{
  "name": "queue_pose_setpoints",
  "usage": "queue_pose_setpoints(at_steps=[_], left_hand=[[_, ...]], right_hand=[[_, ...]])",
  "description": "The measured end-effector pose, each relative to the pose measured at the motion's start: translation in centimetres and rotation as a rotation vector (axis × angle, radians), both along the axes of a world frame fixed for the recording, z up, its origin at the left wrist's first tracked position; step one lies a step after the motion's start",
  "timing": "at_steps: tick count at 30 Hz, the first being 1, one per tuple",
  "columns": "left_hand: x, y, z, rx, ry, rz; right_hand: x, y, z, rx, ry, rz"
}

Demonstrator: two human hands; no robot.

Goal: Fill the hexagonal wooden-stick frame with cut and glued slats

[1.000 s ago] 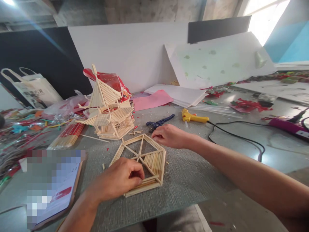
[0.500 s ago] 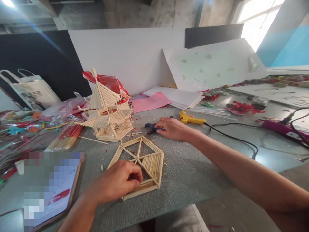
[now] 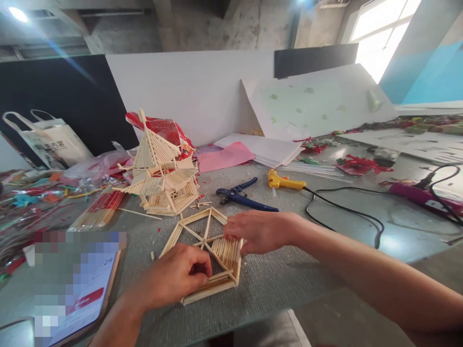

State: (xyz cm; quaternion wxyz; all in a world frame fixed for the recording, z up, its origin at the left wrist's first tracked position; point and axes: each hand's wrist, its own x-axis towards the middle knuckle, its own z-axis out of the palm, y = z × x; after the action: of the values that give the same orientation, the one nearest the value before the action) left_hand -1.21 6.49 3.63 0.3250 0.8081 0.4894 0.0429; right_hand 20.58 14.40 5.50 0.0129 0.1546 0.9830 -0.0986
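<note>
A flat hexagonal frame of wooden sticks [image 3: 224, 251] lies in front of me, with spokes meeting at its middle and one section filled with parallel sticks. My left hand [image 3: 183, 270] is closed at the frame's front side, thumb and forefinger pinched on a wooden stick [image 3: 220, 277]. At the upper right side, my right hand [image 3: 258, 230] has its fingers over the rim and the thumb outside it. Beyond the right hand lie blue-handled cutting pliers [image 3: 237, 193], touched by neither hand. A tiered stick pagoda [image 3: 164, 168] stands behind the frame.
A yellow glue gun [image 3: 285, 181] lies at the back right, its black cord running to a purple power strip [image 3: 415, 193]. At left are a tablet [image 3: 90, 284] and bagged sticks [image 3: 97, 208]. Pink paper [image 3: 226, 156] and white boards [image 3: 267, 148] lie behind.
My right hand has let go of the pliers and come back toward me to the frame's right side. The left hand stays at the frame's front side. The view has tilted slightly up.
</note>
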Motion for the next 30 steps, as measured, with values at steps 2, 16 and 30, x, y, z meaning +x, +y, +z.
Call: queue_pose_setpoints(at_steps=[2,16,30], left_hand=[[0.0,0.1,-0.2,-0.011,-0.012,0.011],[0.5,0.1,-0.7,-0.030,0.013,0.080],[0.4,0.4,-0.1,0.027,0.040,0.093]], right_hand=[[0.0,0.1,-0.4,0.044,-0.004,0.028],[0.3,2.0,-0.8,0.166,-0.009,0.035],[0.2,2.0,-0.8,0.220,-0.025,0.008]])
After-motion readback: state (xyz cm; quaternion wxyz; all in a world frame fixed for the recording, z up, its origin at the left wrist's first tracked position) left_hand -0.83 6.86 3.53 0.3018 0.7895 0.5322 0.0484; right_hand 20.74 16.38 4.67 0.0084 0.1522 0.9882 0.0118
